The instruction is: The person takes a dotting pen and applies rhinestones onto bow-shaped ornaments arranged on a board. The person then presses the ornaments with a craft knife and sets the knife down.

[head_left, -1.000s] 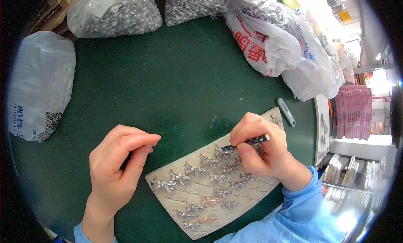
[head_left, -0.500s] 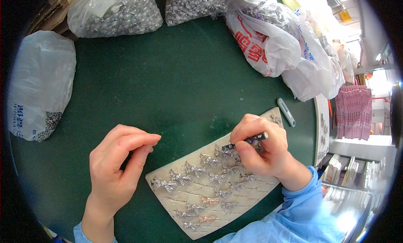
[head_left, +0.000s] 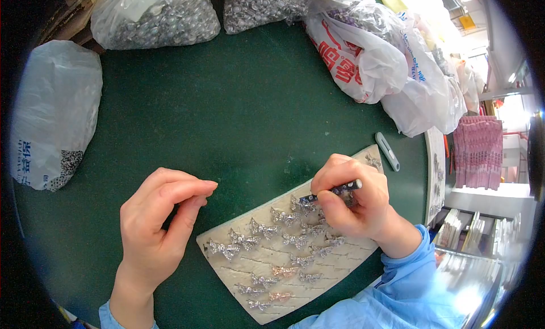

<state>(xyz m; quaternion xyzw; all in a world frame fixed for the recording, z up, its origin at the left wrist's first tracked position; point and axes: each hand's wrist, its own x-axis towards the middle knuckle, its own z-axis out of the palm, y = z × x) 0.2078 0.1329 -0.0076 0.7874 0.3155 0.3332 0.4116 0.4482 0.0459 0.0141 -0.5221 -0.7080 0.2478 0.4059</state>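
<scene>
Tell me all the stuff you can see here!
Table: one, dark green, under everything.
Board: one, cream, curved and slotted, near edge.
Bows: many, sparkly silver with a few pinkish, in rows on the board.
Tool: one, dark and thin, tip by a bow at the board's top.
Clear bags: two, full of silvery bits, far edge.
White bags: several, some with red or blue print, far right; one more at far left.
Grey stick: one, right of the board.
Left hand: fingertips pinched, off the board's left end; anything pinched is too small to see.
Right hand: blue sleeve, grips the tool.
</scene>
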